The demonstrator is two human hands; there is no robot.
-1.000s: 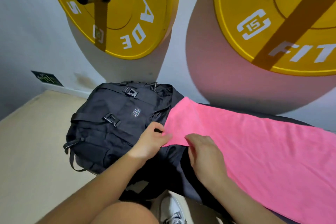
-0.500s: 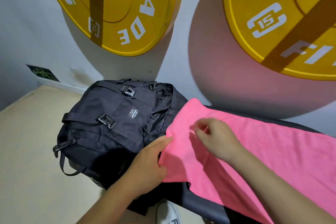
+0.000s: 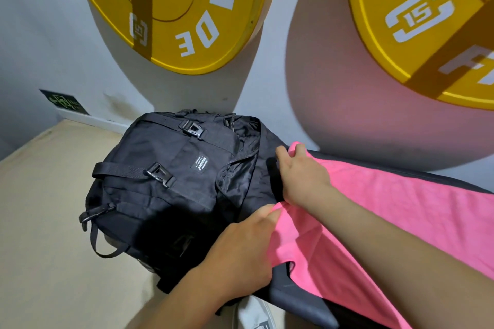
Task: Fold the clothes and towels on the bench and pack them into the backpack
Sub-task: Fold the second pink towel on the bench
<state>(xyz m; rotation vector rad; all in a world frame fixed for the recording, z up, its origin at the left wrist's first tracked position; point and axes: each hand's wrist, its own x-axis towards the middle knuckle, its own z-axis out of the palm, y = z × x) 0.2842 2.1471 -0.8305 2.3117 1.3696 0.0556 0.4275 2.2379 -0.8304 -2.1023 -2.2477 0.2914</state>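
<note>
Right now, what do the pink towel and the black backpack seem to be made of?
Pink towel: likely microfibre or terry, matte, with a fuzzy nap. Black backpack: probably woven nylon or polyester canvas, matte outside, with a shinier crinkled lining at the opening.

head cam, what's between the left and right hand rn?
Head view: the bunched end of the pink towel bridges right hand and left hand. The black backpack fabric shows just beside it.

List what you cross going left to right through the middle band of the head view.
Beige floor → black backpack → left hand → right hand → pink towel.
</note>
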